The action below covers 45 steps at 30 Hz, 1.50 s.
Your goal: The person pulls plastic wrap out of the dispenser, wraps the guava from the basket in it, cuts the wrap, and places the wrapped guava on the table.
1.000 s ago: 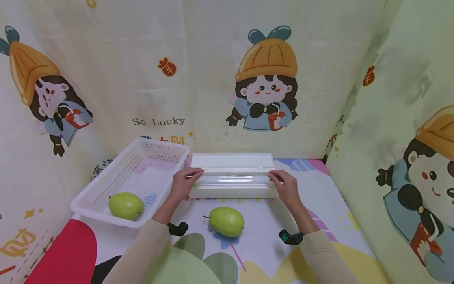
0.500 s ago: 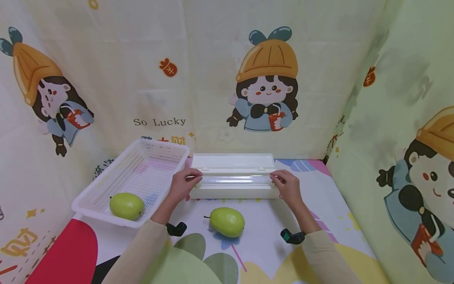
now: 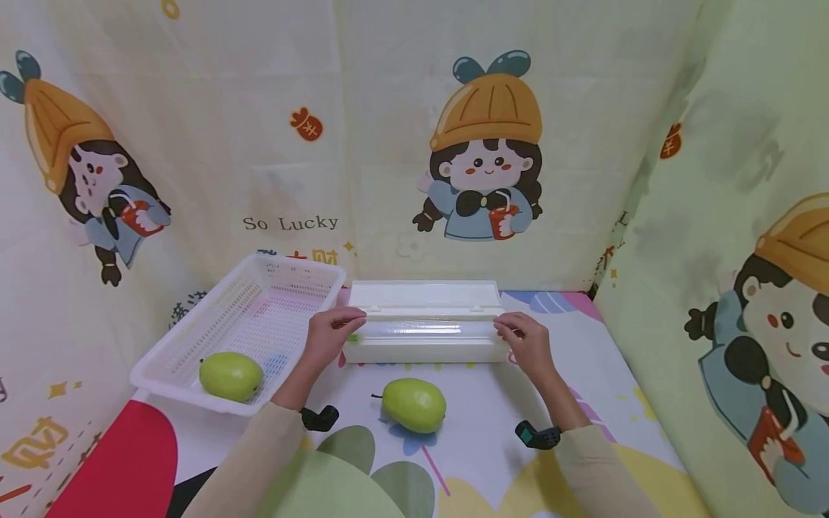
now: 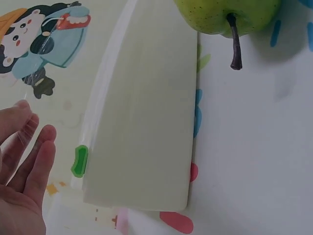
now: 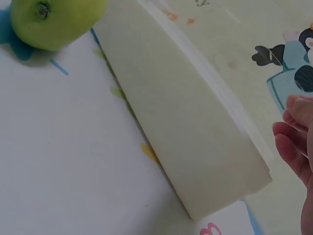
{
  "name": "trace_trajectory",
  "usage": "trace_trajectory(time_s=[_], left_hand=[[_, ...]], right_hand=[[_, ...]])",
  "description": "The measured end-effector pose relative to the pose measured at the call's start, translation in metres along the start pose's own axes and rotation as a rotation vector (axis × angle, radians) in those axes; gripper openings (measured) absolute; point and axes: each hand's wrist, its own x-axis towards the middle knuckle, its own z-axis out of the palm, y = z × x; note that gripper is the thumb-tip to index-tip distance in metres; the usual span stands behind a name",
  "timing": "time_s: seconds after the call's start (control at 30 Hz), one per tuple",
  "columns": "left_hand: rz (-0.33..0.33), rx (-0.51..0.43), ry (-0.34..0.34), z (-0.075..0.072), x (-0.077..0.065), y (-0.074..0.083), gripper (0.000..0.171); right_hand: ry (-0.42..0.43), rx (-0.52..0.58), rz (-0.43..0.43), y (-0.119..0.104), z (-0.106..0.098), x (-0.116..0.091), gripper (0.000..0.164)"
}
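A white cling film dispenser box (image 3: 424,352) stands at the back of the table with its lid raised. Inside lies a shiny roll of clear cling film (image 3: 421,329). My left hand (image 3: 327,334) is at the box's left end, thumb and forefinger pinching the film; the thin sheet shows faintly by those fingers in the left wrist view. At the right end my right hand (image 3: 527,342) pinches the film's other side, above the box. The film itself is hard to make out. In front of the box lies a green pear (image 3: 413,405), its stem pointing left.
To the left, a white perforated plastic basket (image 3: 175,385) holds another green pear (image 3: 229,375). A patterned cloth (image 3: 492,460) covers the table. Cartoon-printed curtains (image 3: 382,129) close off the back and both sides, right behind the box.
Both hands have shifted slightly outward, the left one leftward and the right one rightward, keeping their pinch. The box, basket and pears stay in place.
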Motion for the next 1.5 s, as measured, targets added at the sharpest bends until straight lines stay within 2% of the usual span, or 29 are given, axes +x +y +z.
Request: trace_trajectory(time_s=[0.27,0.7,0.8,0.97,1.27,1.5], left_hand=[[-0.01,-0.06,-0.002,-0.005,-0.002,0.003,0.024],[0.054,-0.111,0.0,-0.013,-0.007,0.01,0.024],[0.047,-0.127,0.001,-0.015,-0.008,0.013,0.023],[0.038,-0.133,-0.011,-0.018,-0.01,0.018,0.023],[0.052,-0.131,-0.013,-0.023,-0.014,0.027,0.023],[0.05,-0.117,0.0,-0.026,-0.015,0.034,0.023]], right_hand=[[0.004,-0.056,0.018,-0.008,-0.006,-0.001,0.013],[0.025,-0.092,-0.056,-0.017,-0.017,-0.001,0.013],[0.025,-0.096,-0.067,-0.019,-0.018,-0.001,0.013],[0.026,-0.087,-0.074,-0.023,-0.021,-0.001,0.013],[0.005,-0.107,-0.021,-0.034,-0.027,-0.004,0.013],[0.018,-0.109,-0.033,-0.039,-0.031,-0.004,0.013]])
